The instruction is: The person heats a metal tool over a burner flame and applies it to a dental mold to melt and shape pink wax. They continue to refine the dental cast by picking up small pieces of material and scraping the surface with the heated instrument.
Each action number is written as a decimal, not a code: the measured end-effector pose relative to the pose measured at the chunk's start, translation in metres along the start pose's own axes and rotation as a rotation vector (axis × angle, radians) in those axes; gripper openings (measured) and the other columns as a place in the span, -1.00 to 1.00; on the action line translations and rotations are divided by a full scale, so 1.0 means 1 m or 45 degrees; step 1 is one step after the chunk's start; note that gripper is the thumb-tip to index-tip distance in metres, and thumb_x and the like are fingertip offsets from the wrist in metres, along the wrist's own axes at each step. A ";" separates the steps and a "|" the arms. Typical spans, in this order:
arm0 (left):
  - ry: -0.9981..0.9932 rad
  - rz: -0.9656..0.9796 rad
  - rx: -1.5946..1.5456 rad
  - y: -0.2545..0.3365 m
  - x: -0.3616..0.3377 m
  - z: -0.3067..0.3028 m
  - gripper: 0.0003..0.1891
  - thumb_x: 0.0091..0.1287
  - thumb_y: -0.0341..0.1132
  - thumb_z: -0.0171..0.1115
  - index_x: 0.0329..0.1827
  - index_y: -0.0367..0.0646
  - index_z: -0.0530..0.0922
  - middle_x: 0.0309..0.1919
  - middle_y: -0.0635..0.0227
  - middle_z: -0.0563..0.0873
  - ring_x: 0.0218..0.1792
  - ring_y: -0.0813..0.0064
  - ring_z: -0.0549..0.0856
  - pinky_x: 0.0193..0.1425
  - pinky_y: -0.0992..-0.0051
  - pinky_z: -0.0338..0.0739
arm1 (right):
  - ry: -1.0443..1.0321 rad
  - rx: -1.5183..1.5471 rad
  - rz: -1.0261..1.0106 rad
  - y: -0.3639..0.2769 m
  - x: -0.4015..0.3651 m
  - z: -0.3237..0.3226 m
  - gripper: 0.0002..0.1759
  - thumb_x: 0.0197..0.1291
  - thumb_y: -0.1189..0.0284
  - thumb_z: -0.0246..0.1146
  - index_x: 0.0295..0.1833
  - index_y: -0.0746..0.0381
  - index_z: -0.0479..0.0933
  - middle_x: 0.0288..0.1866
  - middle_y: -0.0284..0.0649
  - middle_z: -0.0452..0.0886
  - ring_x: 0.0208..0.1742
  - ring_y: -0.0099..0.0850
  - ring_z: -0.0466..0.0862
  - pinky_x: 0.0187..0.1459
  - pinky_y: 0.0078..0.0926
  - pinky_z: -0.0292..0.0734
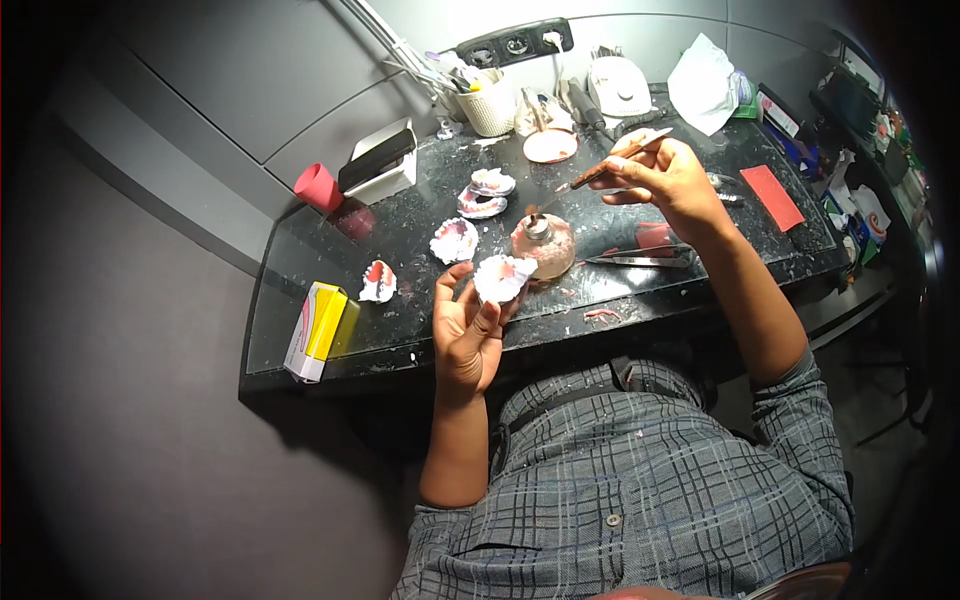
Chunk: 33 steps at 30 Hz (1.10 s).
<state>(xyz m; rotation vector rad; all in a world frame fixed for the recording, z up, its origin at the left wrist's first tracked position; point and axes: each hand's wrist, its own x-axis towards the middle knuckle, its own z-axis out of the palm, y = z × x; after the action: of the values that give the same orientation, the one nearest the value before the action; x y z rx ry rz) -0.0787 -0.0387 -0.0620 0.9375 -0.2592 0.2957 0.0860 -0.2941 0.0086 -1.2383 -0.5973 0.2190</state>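
My left hand holds a white plaster dental model between thumb and fingers, near the desk's front edge. Pinched in my right hand is a slim tool with a brown handle, its tip pointing down and left. Below that tip stands a round glass burner with a metal neck, just behind the held model. More white and pink dental models lie to the left: one beside the burner, a stacked pair behind it, and a small one farther left.
A yellow and white box lies at the front left, a red cup behind it. At the back are a tool holder, a pink-stained dish and a white device. A red wax sheet lies right.
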 end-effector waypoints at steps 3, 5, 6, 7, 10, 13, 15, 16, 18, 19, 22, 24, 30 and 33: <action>-0.015 0.000 -0.057 0.000 -0.001 -0.003 -0.33 0.37 -0.39 0.40 0.37 -0.29 0.12 0.28 -0.24 0.51 0.35 -0.21 0.53 0.55 -0.06 0.38 | 0.007 -0.003 0.011 -0.001 -0.001 0.002 -0.79 0.40 0.46 0.32 0.00 0.36 0.52 -0.09 -0.03 0.74 -0.06 -0.26 0.81 -0.06 -0.36 0.82; -0.022 -0.002 -0.085 0.001 -0.002 -0.003 -0.32 0.36 -0.38 0.41 0.38 -0.29 0.12 0.28 -0.25 0.50 0.36 -0.24 0.51 0.56 -0.06 0.37 | 0.011 -0.002 0.015 -0.001 -0.001 0.002 -0.82 0.40 0.48 0.32 -0.01 0.32 0.51 -0.12 -0.07 0.75 -0.07 -0.28 0.82 -0.09 -0.35 0.83; -0.028 -0.014 -0.109 0.002 -0.001 -0.003 -0.31 0.36 -0.37 0.41 0.38 -0.29 0.12 0.29 -0.27 0.49 0.37 -0.28 0.49 0.56 -0.06 0.36 | 0.010 -0.008 0.009 -0.001 -0.001 0.002 -0.81 0.40 0.47 0.33 0.00 0.32 0.51 -0.12 -0.07 0.75 -0.08 -0.28 0.82 -0.09 -0.36 0.83; -0.033 -0.026 -0.133 0.002 -0.001 -0.002 -0.30 0.36 -0.36 0.42 0.37 -0.29 0.12 0.30 -0.28 0.48 0.38 -0.32 0.47 0.57 -0.06 0.35 | 0.008 -0.014 0.003 -0.001 -0.001 0.002 -0.81 0.40 0.47 0.33 0.00 0.31 0.51 -0.11 -0.06 0.75 -0.08 -0.28 0.82 -0.10 -0.36 0.83; -0.021 -0.033 -0.122 0.004 -0.001 -0.001 -0.28 0.35 -0.33 0.43 0.38 -0.29 0.11 0.30 -0.30 0.47 0.39 -0.37 0.44 0.57 -0.07 0.33 | -0.002 -0.025 0.009 -0.002 -0.001 0.001 -0.72 0.39 0.42 0.34 0.04 0.40 0.51 -0.08 -0.01 0.74 -0.05 -0.24 0.82 -0.05 -0.35 0.82; -0.037 -0.028 -0.121 0.004 -0.002 -0.001 -0.29 0.36 -0.33 0.42 0.38 -0.29 0.11 0.30 -0.30 0.47 0.39 -0.38 0.44 0.58 -0.07 0.32 | 0.005 -0.029 0.006 -0.001 -0.002 0.001 -0.72 0.39 0.43 0.35 0.04 0.40 0.51 -0.09 -0.02 0.74 -0.06 -0.25 0.82 -0.06 -0.35 0.82; -0.041 -0.026 -0.117 0.003 -0.002 -0.002 -0.29 0.36 -0.33 0.42 0.38 -0.30 0.11 0.31 -0.30 0.47 0.39 -0.38 0.44 0.58 -0.07 0.32 | 0.008 -0.032 0.011 -0.001 -0.002 0.001 -0.75 0.39 0.43 0.35 0.03 0.35 0.51 -0.10 -0.04 0.75 -0.07 -0.26 0.82 -0.08 -0.36 0.82; -0.045 -0.023 -0.114 0.002 -0.002 -0.003 -0.29 0.36 -0.34 0.42 0.38 -0.30 0.11 0.31 -0.30 0.47 0.39 -0.38 0.44 0.58 -0.07 0.32 | 0.012 -0.035 0.017 0.000 -0.002 0.001 -0.78 0.39 0.44 0.35 0.01 0.30 0.52 -0.11 -0.06 0.75 -0.08 -0.27 0.82 -0.11 -0.37 0.82; -0.054 -0.018 -0.111 0.002 -0.002 -0.003 -0.29 0.36 -0.33 0.42 0.38 -0.29 0.11 0.31 -0.29 0.48 0.39 -0.37 0.45 0.58 -0.07 0.32 | 0.010 -0.039 0.016 -0.001 -0.002 0.001 -0.78 0.38 0.44 0.35 0.01 0.30 0.52 -0.11 -0.06 0.75 -0.08 -0.27 0.82 -0.12 -0.38 0.82; -0.062 -0.015 -0.106 0.002 -0.002 -0.003 -0.28 0.36 -0.33 0.42 0.39 -0.29 0.11 0.30 -0.29 0.48 0.39 -0.36 0.45 0.58 -0.07 0.33 | 0.008 -0.043 0.017 -0.001 -0.002 0.001 -0.78 0.38 0.43 0.35 0.01 0.30 0.52 -0.11 -0.06 0.75 -0.08 -0.28 0.82 -0.12 -0.38 0.82; -0.101 -0.012 -0.184 0.004 -0.003 -0.001 -0.27 0.33 -0.35 0.45 0.40 -0.27 0.11 0.30 -0.26 0.49 0.39 -0.30 0.47 0.57 -0.07 0.33 | 0.012 -0.050 0.028 -0.002 -0.002 0.002 -0.78 0.38 0.43 0.35 0.00 0.30 0.53 -0.12 -0.07 0.75 -0.09 -0.28 0.82 -0.13 -0.38 0.82; -0.080 -0.021 -0.162 0.002 -0.003 -0.002 -0.26 0.32 -0.39 0.46 0.40 -0.26 0.12 0.29 -0.22 0.50 0.38 -0.23 0.49 0.57 -0.06 0.34 | 0.014 -0.050 0.024 -0.002 -0.002 0.002 -0.78 0.38 0.43 0.35 0.00 0.30 0.53 -0.12 -0.07 0.75 -0.10 -0.28 0.82 -0.14 -0.39 0.82; -0.083 0.000 -0.086 -0.001 -0.003 -0.004 -0.22 0.25 -0.49 0.48 0.43 -0.24 0.14 0.28 -0.10 0.51 0.37 0.02 0.54 0.56 -0.06 0.35 | 0.004 -0.077 0.033 -0.004 -0.002 0.002 -0.78 0.38 0.43 0.35 -0.01 0.32 0.53 -0.12 -0.06 0.75 -0.11 -0.28 0.82 -0.17 -0.40 0.82; -0.103 0.009 -0.076 -0.001 -0.003 -0.004 -0.23 0.25 -0.51 0.47 0.42 -0.24 0.15 0.29 -0.08 0.51 0.37 0.06 0.54 0.55 -0.06 0.36 | 0.004 -0.081 0.034 -0.004 -0.002 0.003 -0.77 0.38 0.42 0.35 -0.01 0.33 0.53 -0.12 -0.06 0.75 -0.11 -0.27 0.82 -0.18 -0.41 0.83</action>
<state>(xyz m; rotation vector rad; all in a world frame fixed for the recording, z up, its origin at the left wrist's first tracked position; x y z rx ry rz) -0.0810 -0.0363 -0.0666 0.8907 -0.3438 0.2559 0.0821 -0.2940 0.0122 -1.3081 -0.5892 0.2214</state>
